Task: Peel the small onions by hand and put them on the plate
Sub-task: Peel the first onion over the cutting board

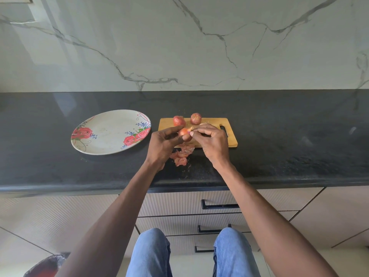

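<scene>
1. Onion in hand (pixel 184 134): you hold it above the near edge of the cutting board (pixel 229 139), between your two hands, off the bench (pixel 279 136).
2. Your left hand (pixel 162 145) grips it from the left and below, thumb and fingers (pixel 175 129) curled round the bulb.
3. Your right hand (pixel 212 139) has its fingertips closed in a pinch at the onion's upper right, where a wisp of dry skin or root sticks out; whether they grip the skin alone or the bulb too, you cannot tell.
4. The onion looks reddish-orange and glossy, with part of its surface hidden by your fingers.
5. Two more onions (pixel 179 120) (pixel 195 118) sit on the far edge of the board, close together but apart, both reddish with skin on.
6. Peeled skins (pixel 181 156) lie in a loose pink heap on the bench just in front of the board, beneath your hands.
7. The plate (pixel 103 134), white with red roses, lies on the bench to the left of the board, near your left hand, with no onion on it.
</scene>
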